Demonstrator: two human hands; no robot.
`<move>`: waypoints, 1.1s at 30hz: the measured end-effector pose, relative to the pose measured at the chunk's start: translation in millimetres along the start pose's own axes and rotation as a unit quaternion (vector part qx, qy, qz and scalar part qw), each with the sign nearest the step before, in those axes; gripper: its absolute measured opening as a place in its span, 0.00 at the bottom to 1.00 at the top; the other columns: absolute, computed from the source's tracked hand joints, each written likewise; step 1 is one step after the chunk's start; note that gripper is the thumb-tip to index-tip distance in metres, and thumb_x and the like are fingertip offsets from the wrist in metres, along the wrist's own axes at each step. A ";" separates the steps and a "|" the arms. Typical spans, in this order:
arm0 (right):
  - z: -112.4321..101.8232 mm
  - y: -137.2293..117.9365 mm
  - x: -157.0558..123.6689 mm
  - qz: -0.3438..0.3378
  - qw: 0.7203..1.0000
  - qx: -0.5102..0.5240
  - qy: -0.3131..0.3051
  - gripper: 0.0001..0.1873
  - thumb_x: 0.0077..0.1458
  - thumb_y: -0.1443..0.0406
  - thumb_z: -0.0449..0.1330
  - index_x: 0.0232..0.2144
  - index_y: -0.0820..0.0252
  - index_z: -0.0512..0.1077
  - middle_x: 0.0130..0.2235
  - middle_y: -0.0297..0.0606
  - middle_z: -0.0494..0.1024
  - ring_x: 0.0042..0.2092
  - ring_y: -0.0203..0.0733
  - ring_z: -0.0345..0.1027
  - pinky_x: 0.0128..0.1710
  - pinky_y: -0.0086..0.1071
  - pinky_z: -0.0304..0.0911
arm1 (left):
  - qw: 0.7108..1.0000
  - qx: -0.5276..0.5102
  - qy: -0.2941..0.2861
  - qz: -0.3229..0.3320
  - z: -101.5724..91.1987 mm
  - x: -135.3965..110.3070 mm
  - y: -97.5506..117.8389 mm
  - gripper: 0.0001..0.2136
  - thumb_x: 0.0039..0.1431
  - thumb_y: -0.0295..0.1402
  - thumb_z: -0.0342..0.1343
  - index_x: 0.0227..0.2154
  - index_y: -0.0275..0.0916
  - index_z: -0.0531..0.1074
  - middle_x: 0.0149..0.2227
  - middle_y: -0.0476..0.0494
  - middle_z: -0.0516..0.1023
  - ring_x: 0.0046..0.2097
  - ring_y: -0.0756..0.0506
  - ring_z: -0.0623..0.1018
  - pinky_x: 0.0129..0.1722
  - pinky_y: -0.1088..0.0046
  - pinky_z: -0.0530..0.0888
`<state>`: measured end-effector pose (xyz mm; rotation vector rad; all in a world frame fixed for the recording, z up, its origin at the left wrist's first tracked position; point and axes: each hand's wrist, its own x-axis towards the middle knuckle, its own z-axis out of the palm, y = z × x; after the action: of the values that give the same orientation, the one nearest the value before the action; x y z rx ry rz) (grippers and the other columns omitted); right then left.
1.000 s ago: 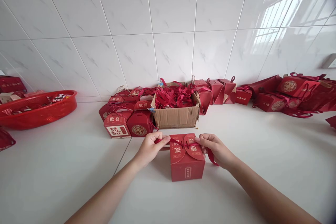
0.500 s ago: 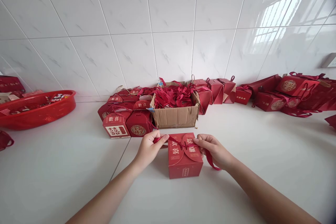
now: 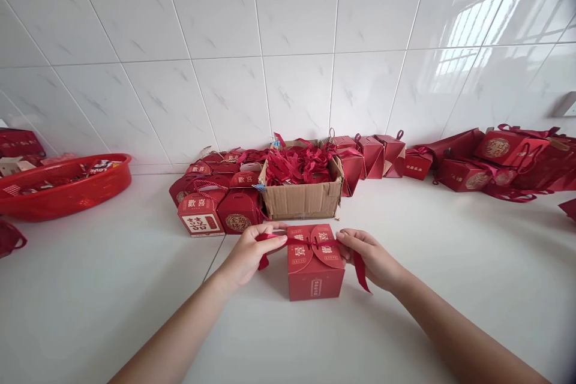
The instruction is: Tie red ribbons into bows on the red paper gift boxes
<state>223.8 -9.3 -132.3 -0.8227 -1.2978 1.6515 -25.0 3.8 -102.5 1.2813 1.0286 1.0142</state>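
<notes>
A red gift box (image 3: 315, 287) with gold lettering stands upright on the white surface between my hands. Its rounded top flaps are folded together, and a dark red ribbon (image 3: 360, 270) crosses them at the slots in the middle. My left hand (image 3: 247, 252) pinches one side of the ribbon between thumb and fingers at the box's upper left edge, a loose end hanging below. At the upper right edge my right hand (image 3: 366, 257) pinches the other side, its tail dangling beneath the fingers. The fingertips behind the box are partly hidden.
Behind the box stands a cardboard carton (image 3: 301, 201) full of red ribbons. Several finished-looking red boxes (image 3: 200, 216) cluster at its left, more red boxes (image 3: 371, 156) at its right. A red plastic basin (image 3: 67, 195) sits far left; red boxes and bags (image 3: 508, 147) are piled far right.
My left hand has shifted slightly left and down, and the ribbon now lies straighter and tighter across the box top. The box has turned a little to face me more squarely.
</notes>
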 end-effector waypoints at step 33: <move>-34.9 -33.8 -4.2 -0.051 0.994 -0.012 -0.098 0.16 0.49 0.51 0.61 0.25 0.56 0.77 0.43 0.40 0.76 0.31 0.39 0.65 0.38 0.38 0.60 | 0.976 -0.131 -0.155 0.082 -39.3 15.1 45.3 0.16 0.46 0.45 0.64 0.13 0.39 0.72 0.41 0.43 0.81 0.51 0.34 0.73 0.55 0.54 0.63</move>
<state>263.9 4.2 -108.0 -0.6101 -1.4727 1.6699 -60.1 29.4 -58.4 1.2688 0.5378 0.9984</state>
